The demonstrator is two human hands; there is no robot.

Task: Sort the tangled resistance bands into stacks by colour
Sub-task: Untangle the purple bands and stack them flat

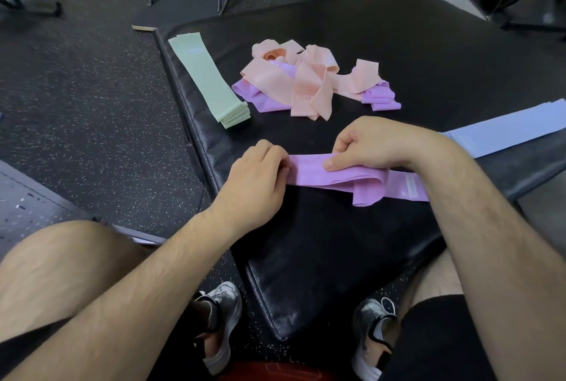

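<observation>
On the black mat point(306, 258), a lilac band point(309, 172), doubled over with one loose fold, is pinched by the left hand point(255, 178) at its end, with the right hand point(367, 145) gripping it just beside.

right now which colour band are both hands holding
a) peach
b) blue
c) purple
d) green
C: the left hand and right hand each pinch the purple band, while the green stack, the blue stack and the peach bands lie apart from both hands.
</observation>
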